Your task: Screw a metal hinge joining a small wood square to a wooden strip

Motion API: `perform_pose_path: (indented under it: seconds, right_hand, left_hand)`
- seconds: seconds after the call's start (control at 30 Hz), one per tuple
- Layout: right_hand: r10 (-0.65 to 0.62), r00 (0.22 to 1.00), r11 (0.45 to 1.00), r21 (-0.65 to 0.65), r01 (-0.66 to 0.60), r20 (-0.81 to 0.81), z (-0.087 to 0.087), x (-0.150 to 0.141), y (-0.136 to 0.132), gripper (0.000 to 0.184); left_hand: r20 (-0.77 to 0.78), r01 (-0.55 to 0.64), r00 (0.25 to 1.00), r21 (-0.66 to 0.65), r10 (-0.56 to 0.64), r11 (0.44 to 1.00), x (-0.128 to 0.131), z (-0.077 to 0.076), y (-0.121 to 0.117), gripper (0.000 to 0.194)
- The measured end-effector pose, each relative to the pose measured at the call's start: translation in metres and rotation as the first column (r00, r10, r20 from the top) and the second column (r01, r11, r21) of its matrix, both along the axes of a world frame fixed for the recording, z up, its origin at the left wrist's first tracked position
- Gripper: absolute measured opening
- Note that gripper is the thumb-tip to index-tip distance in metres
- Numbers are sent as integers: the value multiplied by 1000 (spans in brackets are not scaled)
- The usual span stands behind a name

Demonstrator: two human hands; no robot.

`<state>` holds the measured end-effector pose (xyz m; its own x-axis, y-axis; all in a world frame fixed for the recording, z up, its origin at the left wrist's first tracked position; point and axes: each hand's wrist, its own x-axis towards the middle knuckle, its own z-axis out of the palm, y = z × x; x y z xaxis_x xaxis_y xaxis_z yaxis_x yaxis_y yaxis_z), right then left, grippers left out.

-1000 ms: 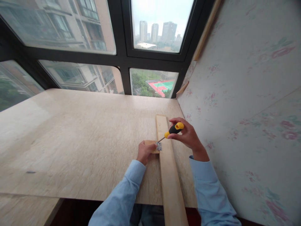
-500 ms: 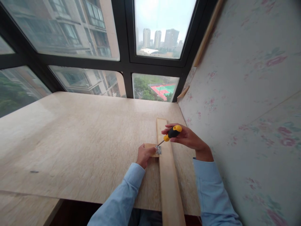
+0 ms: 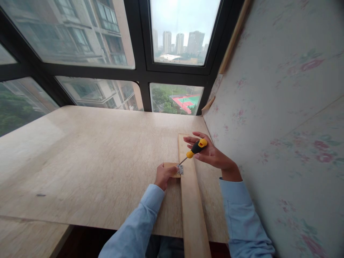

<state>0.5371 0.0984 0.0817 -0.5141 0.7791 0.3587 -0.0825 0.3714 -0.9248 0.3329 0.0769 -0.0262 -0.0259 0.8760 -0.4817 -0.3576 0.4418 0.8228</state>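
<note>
I am in a high-rise flat, at a makeshift work corner by the window. Dark-framed panes (image 3: 142,71) look down on apartment blocks and a sports court (image 3: 188,101). Faded floral wallpaper (image 3: 282,107) covers the wall beside me, and a pale marble-patterned tabletop (image 3: 94,161) fills the bay.

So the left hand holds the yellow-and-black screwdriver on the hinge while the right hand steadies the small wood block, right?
Not quite: the hands are swapped. The head view shows the right hand holding the yellow-and-black screwdriver with its tip at the hinge, while the left hand steadies the small wood block.
</note>
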Motion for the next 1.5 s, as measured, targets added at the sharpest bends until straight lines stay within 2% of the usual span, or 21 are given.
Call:
perform_pose_path:
  seconds: [0.07, 0.17, 0.2, 0.27, 0.33, 0.4, 0.5, 0.6, 0.67, 0.77, 0.87, 0.93, 1.0, 1.1, 1.2, 1.27, 1.3, 1.37, 1.43, 1.47, 1.5]
  right_hand:
    - [9, 1000, 999, -35, -8, 21, 6, 2, -3, 60]
    - [-148, 982, 989, -7, 150, 117, 10, -2, -3, 48]
    - [-245, 957, 969, 38, 242, 157, 10, -5, -2, 47]
    - [-443, 870, 895, 154, 418, 218, 7, -13, 0, 54]
    - [-536, 812, 841, 232, 489, 230, 3, -19, 2, 62]
    - [-466, 859, 878, 232, 418, 214, -2, -21, 1, 67]
    - [-198, 964, 972, 163, 169, 178, -4, -17, -2, 68]
    - [-16, 992, 998, 61, 8, 127, 2, -10, -7, 64]
    - [-17, 992, 1000, 4, 16, 126, 7, -10, -9, 55]
    - [-243, 949, 970, 54, 237, 201, 11, -19, -7, 44]
    - [-523, 810, 851, 213, 480, 265, 5, -31, -2, 52]
    - [-575, 778, 816, 248, 522, 253, -3, -36, 1, 57]
    - [-479, 855, 874, 200, 443, 200, -9, -37, 3, 61]
    - [-206, 975, 977, 82, 199, 85, -10, -30, 1, 65]
    - [-66, 997, 998, 18, 65, 26, -3, -22, -4, 57]
    - [-63, 997, 998, -7, 64, 47, 3, -19, -5, 52]
    - [-105, 991, 994, -7, 106, 78, 5, -20, -6, 49]
    - [-297, 942, 955, 53, 292, 154, 5, -25, -5, 47]
    - [-528, 824, 848, 169, 502, 204, 0, -32, -2, 55]
    - [-600, 773, 798, 214, 563, 207, -4, -36, 0, 60]
    - [-628, 751, 776, 236, 585, 202, -8, -39, 1, 66]
  left_hand:
    - [-6, -7, 1000, -9, 7, 1000, 0, 0, 0, 44]
    - [-19, -14, 1000, -18, 14, 1000, 1, -1, 1, 43]
    - [-23, -15, 1000, -19, 15, 1000, 1, -1, 1, 43]
    - [-27, -15, 1000, -18, 15, 1000, 1, -1, 1, 42]
    - [-29, -14, 999, -18, 13, 1000, 1, -1, 0, 42]
    - [-24, -7, 1000, -8, 7, 1000, 1, -1, 0, 43]
    - [-19, -6, 1000, 0, 6, 1000, 0, 0, -1, 43]
    - [-17, -19, 1000, -9, 19, 1000, 1, 1, -1, 43]
    - [-24, -22, 999, -15, 22, 1000, 1, 1, 0, 43]
    - [-43, -23, 999, -23, 22, 999, 2, 1, 0, 43]
    - [-49, -22, 999, -27, 21, 999, 1, 3, -1, 40]
    - [-41, -20, 999, -26, 19, 999, 1, 4, -1, 39]
    - [-26, -20, 999, -22, 20, 1000, 1, 5, -1, 38]
    - [-12, -18, 1000, -12, 18, 1000, 1, 4, -1, 39]
    - [-37, -32, 999, -14, 31, 999, 1, 1, 0, 40]
    - [-50, -33, 998, -22, 32, 999, 1, 0, 0, 39]
    - [-52, -30, 998, -24, 28, 999, 1, 0, 0, 39]
    - [-52, -22, 998, -22, 21, 1000, 1, 0, 0, 39]
    - [-57, -22, 998, -23, 20, 999, 1, 1, 0, 39]
    - [-61, -22, 998, -27, 20, 999, 1, 2, 0, 39]
    - [-65, -22, 998, -32, 20, 999, 2, 3, 0, 39]
